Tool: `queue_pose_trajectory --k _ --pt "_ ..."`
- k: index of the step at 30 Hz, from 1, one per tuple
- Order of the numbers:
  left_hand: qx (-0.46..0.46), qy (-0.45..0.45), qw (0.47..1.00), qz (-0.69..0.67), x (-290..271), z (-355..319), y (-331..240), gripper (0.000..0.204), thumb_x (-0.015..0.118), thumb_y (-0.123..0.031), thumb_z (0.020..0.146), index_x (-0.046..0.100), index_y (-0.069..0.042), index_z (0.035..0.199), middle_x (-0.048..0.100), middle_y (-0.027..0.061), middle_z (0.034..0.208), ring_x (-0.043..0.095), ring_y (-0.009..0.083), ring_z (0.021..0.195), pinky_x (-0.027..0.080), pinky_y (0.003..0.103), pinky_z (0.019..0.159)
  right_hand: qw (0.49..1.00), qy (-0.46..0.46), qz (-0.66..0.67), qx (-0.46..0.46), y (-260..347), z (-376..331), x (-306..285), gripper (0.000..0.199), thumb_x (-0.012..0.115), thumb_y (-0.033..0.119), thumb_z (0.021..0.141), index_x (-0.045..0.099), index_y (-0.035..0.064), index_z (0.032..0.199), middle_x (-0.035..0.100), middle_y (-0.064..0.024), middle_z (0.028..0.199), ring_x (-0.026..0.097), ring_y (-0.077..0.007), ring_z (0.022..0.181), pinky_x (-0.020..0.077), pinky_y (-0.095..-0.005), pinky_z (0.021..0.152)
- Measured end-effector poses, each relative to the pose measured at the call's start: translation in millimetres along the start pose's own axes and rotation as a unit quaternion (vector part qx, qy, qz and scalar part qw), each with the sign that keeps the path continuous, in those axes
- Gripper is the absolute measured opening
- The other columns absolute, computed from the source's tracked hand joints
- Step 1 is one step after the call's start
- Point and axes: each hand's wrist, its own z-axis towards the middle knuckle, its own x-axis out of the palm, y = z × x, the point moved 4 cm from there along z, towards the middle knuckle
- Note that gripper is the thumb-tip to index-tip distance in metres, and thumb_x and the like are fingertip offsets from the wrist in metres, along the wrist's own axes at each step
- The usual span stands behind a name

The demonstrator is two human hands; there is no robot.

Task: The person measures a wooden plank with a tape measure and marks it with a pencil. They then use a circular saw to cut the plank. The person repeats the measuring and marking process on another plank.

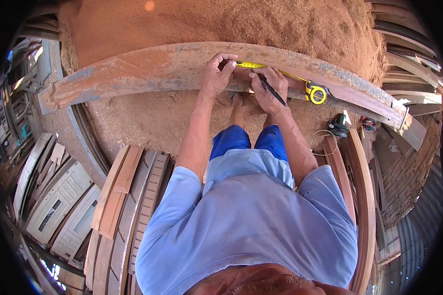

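A long, worn wooden beam (147, 66) lies across in front of me, with a reddish-brown board (362, 101) along its right part. My left hand (216, 76) pinches the end of a yellow tape blade (251, 64) at the board's left end. The blade runs right to the tape measure's yellow-and-black case (316, 93), which rests on the board with no hand on it. My right hand (273, 91) is closed around a slim black pen (269, 88), tilted with its upper end toward me, beside the blade. Its fingers hide part of the board.
A heap of brown sawdust (221, 24) rises behind the beam. A dark green power tool (338, 125) with a pale cord stands at right, near a long plank (363, 206). Stacked boards (125, 169) and pale panels (64, 196) lie at left.
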Motion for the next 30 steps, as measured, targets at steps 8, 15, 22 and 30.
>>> queue_pose_trajectory --k 8,15,22,30 --pt "-0.002 0.002 1.0 0.013 -0.7 -0.6 -1.3 0.018 0.066 -0.012 0.098 0.068 -0.006 0.114 0.065 -0.0014 0.096 0.057 0.0062 0.087 0.05 0.024 0.079 1.0 0.005 0.014 -0.001 -3.5 0.6 -0.3 0.01 0.07 0.012 0.086 0.067 0.0066 0.093 0.069 -0.0168 0.086 0.067 -0.0387 0.083 0.0538 -0.0461 0.072" --pt "0.0 0.003 1.0 -0.009 0.2 0.4 0.8 0.017 0.065 -0.012 0.098 0.067 -0.005 0.113 0.065 -0.0012 0.095 0.058 0.0063 0.087 0.051 0.025 0.079 1.0 0.007 0.013 0.011 -4.2 0.2 -0.1 0.01 0.071 0.014 0.086 0.068 0.0074 0.093 0.069 -0.0168 0.087 0.067 -0.0385 0.084 0.0542 -0.0454 0.073" --pt "-0.001 0.006 1.0 -0.005 -0.5 0.6 1.7 0.016 0.065 -0.011 0.098 0.067 -0.006 0.113 0.065 -0.0016 0.094 0.058 0.0059 0.085 0.051 0.025 0.078 1.0 0.003 0.016 0.018 -2.6 0.4 -0.3 0.011 0.071 0.013 0.086 0.068 0.0071 0.094 0.07 -0.0163 0.087 0.068 -0.0378 0.085 0.0542 -0.0454 0.074" --pt "-0.042 0.007 0.999 0.003 0.3 1.9 -5.0 0.016 0.065 -0.011 0.098 0.068 -0.007 0.113 0.064 -0.0023 0.092 0.057 0.0054 0.084 0.05 0.024 0.076 0.998 -0.057 -0.001 -0.02 -13.8 -2.4 -41.8 0.028 0.072 0.016 0.088 0.069 0.006 0.113 0.071 -0.0174 0.108 0.066 -0.0327 0.101 0.0515 -0.0416 0.088"
